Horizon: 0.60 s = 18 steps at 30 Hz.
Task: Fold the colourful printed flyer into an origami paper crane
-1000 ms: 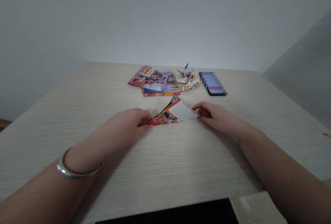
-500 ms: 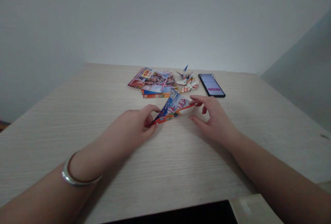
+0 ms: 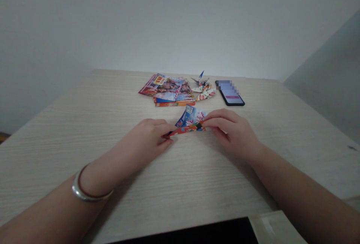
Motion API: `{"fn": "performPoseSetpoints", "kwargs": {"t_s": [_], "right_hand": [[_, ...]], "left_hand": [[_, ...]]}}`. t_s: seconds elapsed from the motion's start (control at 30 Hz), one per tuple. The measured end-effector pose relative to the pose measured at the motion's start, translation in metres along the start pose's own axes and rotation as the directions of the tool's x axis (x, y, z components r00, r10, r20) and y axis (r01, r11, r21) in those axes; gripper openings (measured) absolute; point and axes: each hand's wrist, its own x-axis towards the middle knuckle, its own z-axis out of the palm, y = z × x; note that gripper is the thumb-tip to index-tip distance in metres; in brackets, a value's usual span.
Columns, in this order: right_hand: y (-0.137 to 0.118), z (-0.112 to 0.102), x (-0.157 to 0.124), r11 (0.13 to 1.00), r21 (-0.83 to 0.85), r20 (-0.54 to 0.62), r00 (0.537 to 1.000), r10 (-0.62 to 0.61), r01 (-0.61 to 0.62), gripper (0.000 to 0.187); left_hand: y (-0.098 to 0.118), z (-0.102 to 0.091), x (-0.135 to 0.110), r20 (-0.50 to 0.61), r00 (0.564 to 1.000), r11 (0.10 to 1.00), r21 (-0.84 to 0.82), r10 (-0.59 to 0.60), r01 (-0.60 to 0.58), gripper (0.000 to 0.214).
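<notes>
And here we are mid-fold, 2 bare hands working over the pale table [image 3: 168,184], with the printed sheet [image 3: 188,128] between them, near the middle of the tabletop! The left hand [image 3: 153,137] has its end pinned, index finger over the top and thumb on the near side, clamped on the left tip of the paper. Across to the right hand [image 3: 234,133]: fingertips together, laid on the right end of the fold, the thumb tucked back under them, and whether it pinches the paper I cannot tell from here. A red-orange strip faces us along the near edge, while a blue flap rises behind it. So the step in hand, by my reading, is turning that strip over and lining it up. The next move calls for a steady left grip and even pressure along the crease, edges matched first. Beyond, a pile of leaflets [image 3: 168,90] sits beside some folded paper pieces [image 3: 203,86], with a phone [image 3: 230,95] lying to their right
</notes>
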Motion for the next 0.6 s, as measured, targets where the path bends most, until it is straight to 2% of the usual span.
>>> {"fn": "performPoseSetpoints", "kwargs": {"t_s": [0.07, 0.13, 0.23, 0.33, 0.4, 0.5, 0.6], "right_hand": [[0.004, 0.0, -0.001, 1.0, 0.024, 0.006, 1.0, -0.011, 0.011, 0.027], [0.007, 0.0, -0.001, 0.999, 0.035, -0.006, 1.0, -0.028, 0.029, 0.026], [0.008, -0.001, 0.001, 0.999, 0.009, -0.041, 0.998, -0.041, 0.042, 0.021], [0.006, -0.001, 0.003, 0.999, -0.008, -0.098, 0.994, -0.048, 0.047, 0.016], [0.004, 0.0, 0.004, 0.998, 0.015, -0.111, 0.992, -0.066, 0.068, 0.018], [0.003, 0.003, 0.004, 0.995, 0.053, -0.083, 0.994, -0.078, 0.083, 0.025], [0.001, 0.005, 0.003, 0.99, 0.096, -0.111, 0.989, -0.095, 0.106, 0.025]], "left_hand": [[-0.002, 0.0, 0.0, 0.006, 0.999, 0.999, 0.007, 0.033, -0.033, 0.023], [-0.005, 0.0, -0.001, -0.038, 0.996, 0.996, 0.009, 0.085, -0.085, 0.025], [-0.008, -0.001, -0.002, -0.2, 0.968, 0.989, 0.012, 0.15, -0.15, 0.026], [-0.006, -0.004, -0.002, -0.326, 0.913, 0.968, 0.024, 0.245, -0.251, 0.021], [-0.003, -0.007, -0.003, -0.335, 0.896, 0.953, 0.014, 0.291, -0.304, 0.016], [0.003, -0.01, -0.004, -0.253, 0.935, 0.962, -0.046, 0.249, -0.269, 0.019], [0.004, -0.009, -0.006, -0.201, 0.964, 0.975, -0.1, 0.176, -0.199, 0.026]]}}
